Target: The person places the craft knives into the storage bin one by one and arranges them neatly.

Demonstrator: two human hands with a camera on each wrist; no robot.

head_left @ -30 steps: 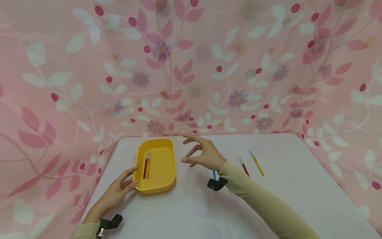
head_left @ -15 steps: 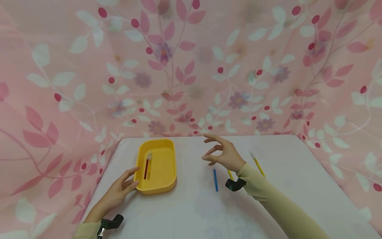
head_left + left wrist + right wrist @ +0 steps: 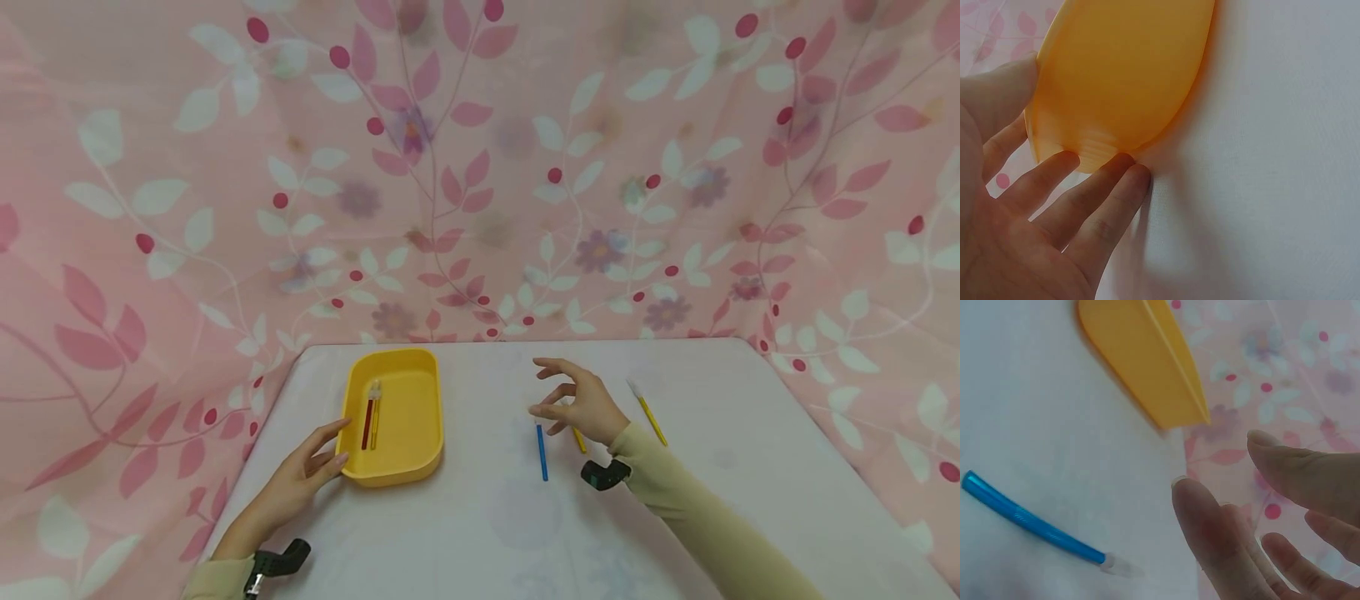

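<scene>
The left hand (image 3: 296,475) holds the near left corner of a yellow tray (image 3: 431,458), thumb and fingers at its rim and outer wall (image 3: 1119,81). Two slim pens with clear ends, a red pen (image 3: 367,425) and a yellow pen (image 3: 374,425), lie side by side in it. The right hand (image 3: 581,404) hovers over the table with thumb and fingers apart, holding nothing. Closest to its fingertips is a blue pen (image 3: 542,454) with a whitish clear cap (image 3: 1116,564). Another yellow pen (image 3: 579,440) is partly covered by this hand.
A further yellow pen (image 3: 648,417) lies to the right, beyond the right forearm (image 3: 690,508). The table has a white cloth (image 3: 480,525). A pink flowered curtain (image 3: 480,200) hangs behind its far edge.
The right hand has moved right, away from the tray, and lowered toward the pens. The blue pen is now uncovered, while a red pen seen earlier is hidden. The left hand and tray stay put.
</scene>
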